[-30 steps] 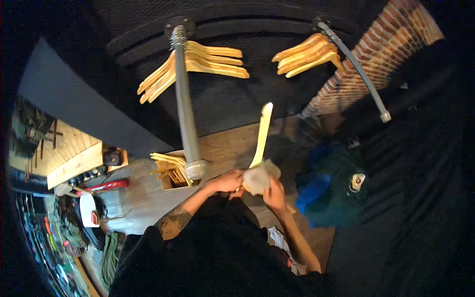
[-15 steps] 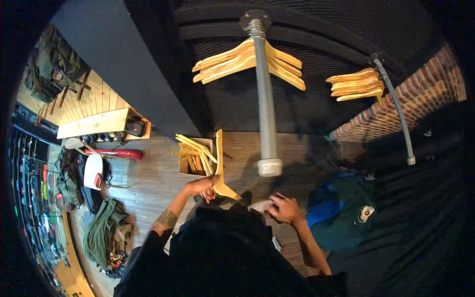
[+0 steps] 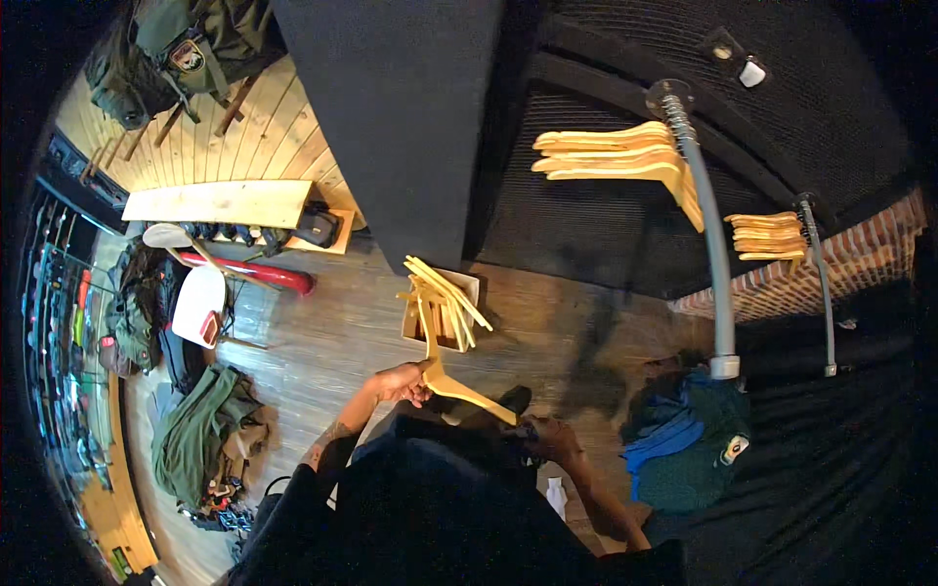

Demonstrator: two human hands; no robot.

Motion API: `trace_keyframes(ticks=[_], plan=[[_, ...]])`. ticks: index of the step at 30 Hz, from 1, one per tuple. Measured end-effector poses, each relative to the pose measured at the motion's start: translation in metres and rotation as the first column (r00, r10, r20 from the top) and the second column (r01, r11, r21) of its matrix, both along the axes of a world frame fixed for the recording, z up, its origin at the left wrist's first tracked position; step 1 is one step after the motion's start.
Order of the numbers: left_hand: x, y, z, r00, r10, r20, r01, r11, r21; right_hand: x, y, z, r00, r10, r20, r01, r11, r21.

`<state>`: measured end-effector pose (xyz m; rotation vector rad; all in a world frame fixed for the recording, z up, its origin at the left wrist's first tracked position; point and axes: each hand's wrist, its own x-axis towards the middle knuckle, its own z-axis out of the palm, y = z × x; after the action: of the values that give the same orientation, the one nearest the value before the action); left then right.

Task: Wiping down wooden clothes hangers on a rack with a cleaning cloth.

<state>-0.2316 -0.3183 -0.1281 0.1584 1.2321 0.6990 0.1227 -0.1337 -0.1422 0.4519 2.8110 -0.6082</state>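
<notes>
My left hand (image 3: 403, 381) is shut on a wooden hanger (image 3: 465, 396) low in the centre; the hanger's long arm slopes toward the lower right. Near that end is my right hand (image 3: 552, 441), in shadow, its fingers too dark to make out. Just beyond my left hand, a cardboard box (image 3: 467, 287) holds several more wooden hangers (image 3: 449, 298).
Hangers (image 3: 601, 166) hang from a metal rail (image 3: 718, 293); more (image 3: 762, 234) from a thinner rail (image 3: 823, 293). A dark pillar (image 3: 381, 117) stands ahead. Left are a white chair (image 3: 195, 303) and piled green clothing (image 3: 191, 439); right, dark garments (image 3: 684, 459) lie low.
The view has swung left, shifting rails and box rightward in it. The hanger, upright a second ago, is angled in my left hand. The pale cloth from my right hand no longer shows.
</notes>
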Motion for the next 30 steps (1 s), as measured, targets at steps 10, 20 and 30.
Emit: trace_keyframes(ticks=[10, 20, 30], plan=[[-0.082, -0.047, -0.046, 0.851, 0.317, 0.418, -0.29, 0.948, -0.129, -0.056, -0.058, 0.052, 0.98, -0.2, 0.017, 0.201, 0.974, -0.102], [-0.093, -0.052, -0.077, 0.919, 0.361, 0.16, -0.382, 0.915, 0.132, -0.184, 0.019, 0.015, 0.834, -0.551, 0.011, 0.548, 0.831, 0.1], [-0.076, -0.073, -0.203, 0.92, 0.39, 0.032, -0.391, 0.919, 0.059, -0.398, 0.13, -0.158, 0.976, -0.198, 0.086, 0.182, 0.969, 0.165]])
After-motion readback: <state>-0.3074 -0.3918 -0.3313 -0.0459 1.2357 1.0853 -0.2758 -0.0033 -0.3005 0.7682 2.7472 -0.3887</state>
